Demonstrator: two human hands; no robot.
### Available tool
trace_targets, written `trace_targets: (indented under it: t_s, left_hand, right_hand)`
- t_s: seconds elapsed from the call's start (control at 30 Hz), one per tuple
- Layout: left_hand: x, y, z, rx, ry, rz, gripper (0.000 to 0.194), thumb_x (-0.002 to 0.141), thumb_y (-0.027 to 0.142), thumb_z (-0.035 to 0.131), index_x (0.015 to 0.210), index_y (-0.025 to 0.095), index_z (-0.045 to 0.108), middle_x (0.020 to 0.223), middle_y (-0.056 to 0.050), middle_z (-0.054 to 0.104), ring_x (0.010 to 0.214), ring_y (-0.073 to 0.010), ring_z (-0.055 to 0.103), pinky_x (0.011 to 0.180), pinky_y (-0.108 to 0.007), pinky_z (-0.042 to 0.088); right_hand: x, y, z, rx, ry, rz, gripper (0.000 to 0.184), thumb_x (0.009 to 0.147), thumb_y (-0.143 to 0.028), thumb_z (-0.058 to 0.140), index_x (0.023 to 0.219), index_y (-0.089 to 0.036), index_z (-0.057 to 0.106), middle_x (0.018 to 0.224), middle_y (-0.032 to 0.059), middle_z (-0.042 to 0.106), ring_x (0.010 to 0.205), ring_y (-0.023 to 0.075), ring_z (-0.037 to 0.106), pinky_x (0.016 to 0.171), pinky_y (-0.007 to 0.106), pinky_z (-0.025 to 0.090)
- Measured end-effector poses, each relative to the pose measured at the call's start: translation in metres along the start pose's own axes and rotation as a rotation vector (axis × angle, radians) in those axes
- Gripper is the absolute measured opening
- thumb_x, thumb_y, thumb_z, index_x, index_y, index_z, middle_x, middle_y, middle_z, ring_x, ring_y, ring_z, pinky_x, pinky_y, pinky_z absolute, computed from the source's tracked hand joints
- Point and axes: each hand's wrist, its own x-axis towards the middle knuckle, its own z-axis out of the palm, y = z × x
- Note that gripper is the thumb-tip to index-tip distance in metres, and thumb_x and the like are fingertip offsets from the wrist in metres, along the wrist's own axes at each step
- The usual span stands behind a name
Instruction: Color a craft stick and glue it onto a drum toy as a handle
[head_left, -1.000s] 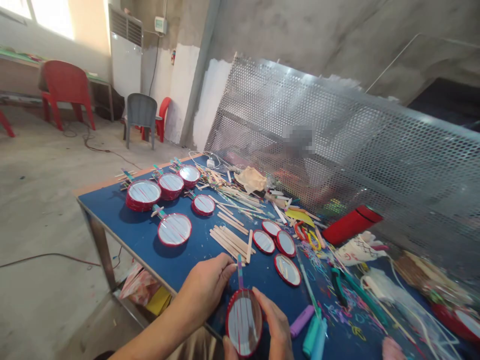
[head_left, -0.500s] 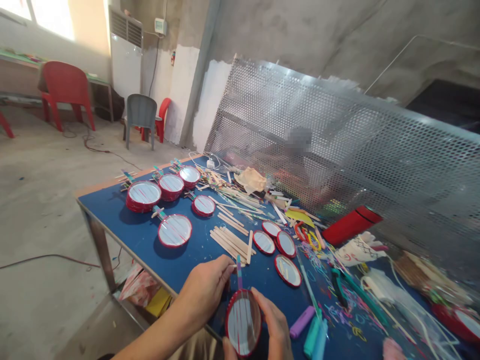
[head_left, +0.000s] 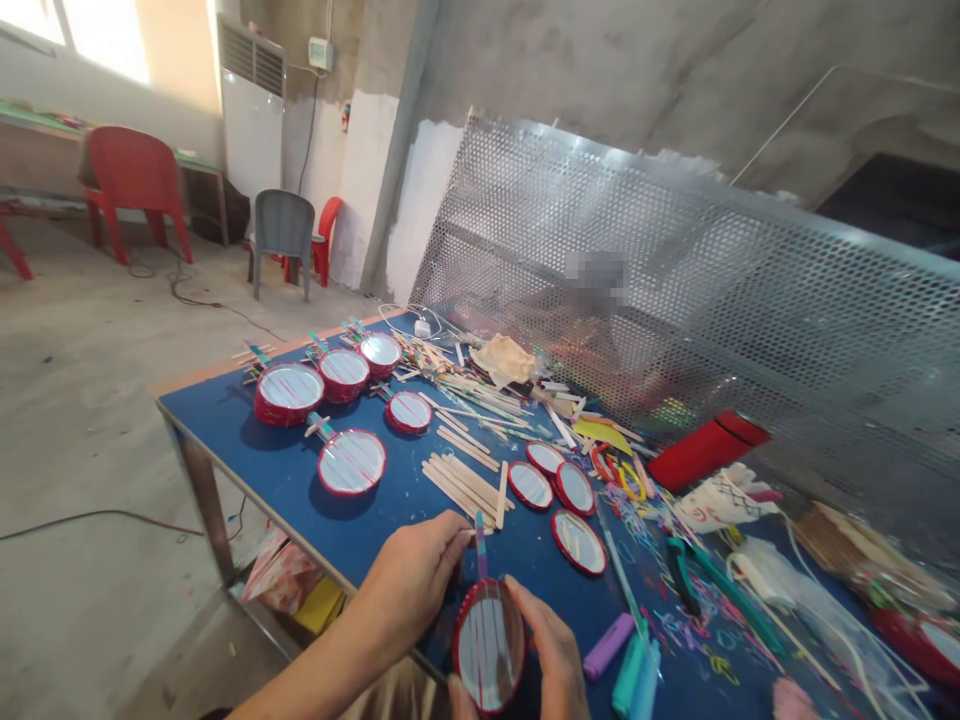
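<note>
In the head view, my right hand (head_left: 553,650) holds a small toy banjo (head_left: 489,650) by its round red-rimmed body, fingers along the right rim and thumb at the lower left. Thin strings run over its whitish face to a narrow blue and purple neck (head_left: 481,545). Closed in a pinch, my left hand (head_left: 427,560) is beside the neck's tip, with the end of a small pale stick (head_left: 471,534) showing at its thumb and finger. Most of that stick is hidden. Flat craft sticks (head_left: 461,488) lie just beyond the hands.
Similar toy banjos (head_left: 351,462) stand at the left, some stacked. Several red-rimmed discs (head_left: 579,541) lie right of centre. Further right are green-handled pliers (head_left: 682,575), highlighters (head_left: 609,645), scattered rubber bands, a cup of pens (head_left: 724,500) and a red bottle (head_left: 709,448). A perforated metal panel (head_left: 675,240) borders the table's back.
Both hands keep nearly the same hold on the toy banjo. The whole view has shifted very slightly; nothing else visibly moved.
</note>
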Motion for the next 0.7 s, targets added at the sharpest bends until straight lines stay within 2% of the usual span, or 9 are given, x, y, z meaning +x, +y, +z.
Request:
trace_targets:
  t_s: [0.07, 0.13, 0.17, 0.27, 0.33, 0.47, 0.6, 0.7]
  left_hand:
    - [0.0, 0.001, -0.001, -0.025, -0.002, -0.019, 0.024, 0.094, 0.032, 0.034, 0.087, 0.021, 0.055, 0.073, -0.002, 0.064, 0.069, -0.018, 0.06, 0.065, -0.024, 0.041]
    - [0.0, 0.002, -0.001, -0.045, -0.007, -0.039, 0.02, 0.092, 0.03, 0.037, 0.092, 0.021, 0.054, 0.073, -0.001, 0.065, 0.069, -0.0181, 0.061, 0.065, -0.024, 0.042]
    - [0.0, 0.002, -0.001, -0.051, -0.014, -0.046, 0.019, 0.092, 0.029, 0.037, 0.093, 0.021, 0.054, 0.072, -0.001, 0.065, 0.069, -0.0181, 0.061, 0.065, -0.024, 0.042]
    - [-0.001, 0.002, -0.001, -0.045, -0.023, -0.031, 0.021, 0.093, 0.027, 0.034, 0.092, 0.021, 0.054, 0.071, -0.001, 0.065, 0.068, -0.018, 0.061, 0.065, -0.024, 0.042]
    - [-0.001, 0.001, -0.001, -0.041, -0.01, -0.01, 0.021, 0.093, 0.028, 0.034, 0.09, 0.021, 0.054, 0.073, -0.001, 0.065, 0.069, -0.0176, 0.061, 0.065, -0.023, 0.042]
    - [-0.001, 0.0, -0.001, -0.039, 0.011, -0.001, 0.023, 0.094, 0.03, 0.034, 0.087, 0.022, 0.054, 0.073, -0.001, 0.066, 0.067, -0.0166, 0.061, 0.063, -0.022, 0.042]
    - [-0.001, 0.0, -0.001, -0.042, 0.014, 0.007, 0.026, 0.096, 0.031, 0.032, 0.088, 0.021, 0.054, 0.072, -0.001, 0.066, 0.067, -0.0164, 0.061, 0.062, -0.021, 0.042]
    - [-0.002, 0.0, -0.001, -0.045, 0.015, 0.021, 0.029, 0.097, 0.032, 0.03, 0.088, 0.02, 0.054, 0.071, -0.002, 0.065, 0.066, -0.017, 0.061, 0.062, -0.022, 0.042]
  right_hand:
    - [-0.002, 0.01, 0.001, 0.03, -0.021, 0.034, 0.031, 0.088, -0.03, 0.048, 0.115, -0.021, 0.06, 0.099, 0.0078, 0.069, 0.085, 0.0215, 0.068, 0.072, 0.034, 0.057]
    - [-0.004, 0.013, 0.002, 0.047, -0.01, 0.097, 0.029, 0.089, -0.029, 0.046, 0.112, -0.02, 0.06, 0.098, 0.0083, 0.069, 0.083, 0.0205, 0.068, 0.067, 0.031, 0.057]
    - [-0.004, 0.01, 0.002, 0.046, 0.002, 0.126, 0.032, 0.087, -0.033, 0.05, 0.114, -0.018, 0.059, 0.101, 0.0101, 0.069, 0.086, 0.0218, 0.067, 0.067, 0.031, 0.057]
    - [-0.004, -0.006, 0.002, 0.027, 0.039, 0.162, 0.063, 0.073, -0.045, 0.064, 0.125, -0.012, 0.051, 0.115, 0.017, 0.063, 0.1, 0.0293, 0.063, 0.077, 0.04, 0.056]
    - [-0.003, -0.015, 0.002, 0.016, 0.046, 0.185, 0.071, 0.068, -0.046, 0.066, 0.126, -0.01, 0.049, 0.118, 0.0188, 0.061, 0.104, 0.0318, 0.06, 0.082, 0.044, 0.054]
    - [-0.002, -0.015, 0.002, 0.002, 0.015, 0.207, 0.069, 0.066, -0.047, 0.066, 0.123, -0.012, 0.053, 0.114, 0.018, 0.062, 0.099, 0.0316, 0.063, 0.079, 0.045, 0.055]
    - [-0.001, -0.011, 0.005, 0.016, 0.068, 0.115, 0.065, 0.069, -0.046, 0.064, 0.125, -0.016, 0.053, 0.109, 0.0156, 0.065, 0.096, 0.0312, 0.065, 0.078, 0.045, 0.057]
    - [0.003, -0.018, 0.005, 0.022, 0.099, 0.071, 0.062, 0.072, -0.044, 0.06, 0.127, -0.017, 0.051, 0.109, 0.0156, 0.065, 0.096, 0.0311, 0.066, 0.078, 0.045, 0.057]
